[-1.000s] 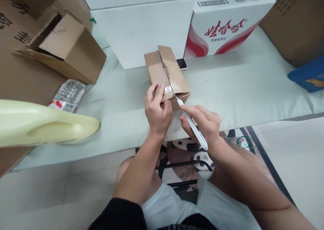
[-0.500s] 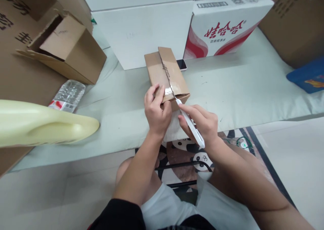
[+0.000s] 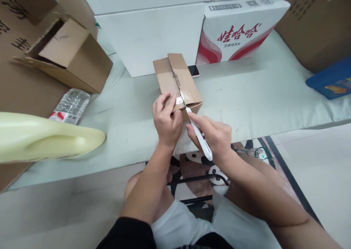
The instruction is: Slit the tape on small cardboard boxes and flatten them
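Head view: the carton [image 3: 187,88] is held under left fingers [image 3: 170,104], beyond right fingers [image 3: 199,120] (gripping a white cutter [image 3: 202,142]).

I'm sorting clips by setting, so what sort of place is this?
Probably an indoor storage or work corner: a table with a wrinkled pale cover bears white cartons and an open cardboard box.

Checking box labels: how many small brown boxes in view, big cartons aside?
2: a taped box, held by the left hand, with the knife at its near edge; an open box at left, beyond the bottle. More may be hidden behind the white boxes.
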`<state>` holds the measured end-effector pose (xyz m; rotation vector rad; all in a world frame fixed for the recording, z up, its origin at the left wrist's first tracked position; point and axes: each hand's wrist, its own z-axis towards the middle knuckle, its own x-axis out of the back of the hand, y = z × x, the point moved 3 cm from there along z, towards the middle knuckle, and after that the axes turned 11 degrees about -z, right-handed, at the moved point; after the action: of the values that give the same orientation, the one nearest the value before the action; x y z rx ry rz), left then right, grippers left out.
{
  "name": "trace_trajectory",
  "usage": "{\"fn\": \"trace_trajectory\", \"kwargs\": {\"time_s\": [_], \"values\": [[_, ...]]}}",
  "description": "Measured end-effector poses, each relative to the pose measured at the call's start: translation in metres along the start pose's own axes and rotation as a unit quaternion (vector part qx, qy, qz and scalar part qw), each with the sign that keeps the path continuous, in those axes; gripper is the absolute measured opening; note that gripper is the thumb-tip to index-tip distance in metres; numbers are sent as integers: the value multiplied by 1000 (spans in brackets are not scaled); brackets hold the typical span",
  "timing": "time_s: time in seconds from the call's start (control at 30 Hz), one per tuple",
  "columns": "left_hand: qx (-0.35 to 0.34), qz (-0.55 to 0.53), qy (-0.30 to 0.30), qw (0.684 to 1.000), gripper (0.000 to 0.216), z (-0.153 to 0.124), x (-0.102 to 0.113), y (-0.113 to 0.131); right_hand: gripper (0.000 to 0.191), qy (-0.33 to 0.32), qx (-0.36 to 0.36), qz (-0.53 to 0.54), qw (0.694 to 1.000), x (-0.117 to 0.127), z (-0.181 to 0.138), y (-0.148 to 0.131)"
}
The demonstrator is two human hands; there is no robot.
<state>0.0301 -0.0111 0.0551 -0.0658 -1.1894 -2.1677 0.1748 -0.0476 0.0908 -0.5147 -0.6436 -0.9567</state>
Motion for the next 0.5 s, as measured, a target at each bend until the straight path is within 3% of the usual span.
{"fn": "trace_trajectory", "kwargs": {"time_s": [0.23,0.5], "values": [[-13,-5,0,1000,42,1,1,0,25,20,-3,5,1000,-2,5,2],[-60,-14,-4,998,40,-5,-1,6,20,17,7,-8,1000,17,11,-4]]}}
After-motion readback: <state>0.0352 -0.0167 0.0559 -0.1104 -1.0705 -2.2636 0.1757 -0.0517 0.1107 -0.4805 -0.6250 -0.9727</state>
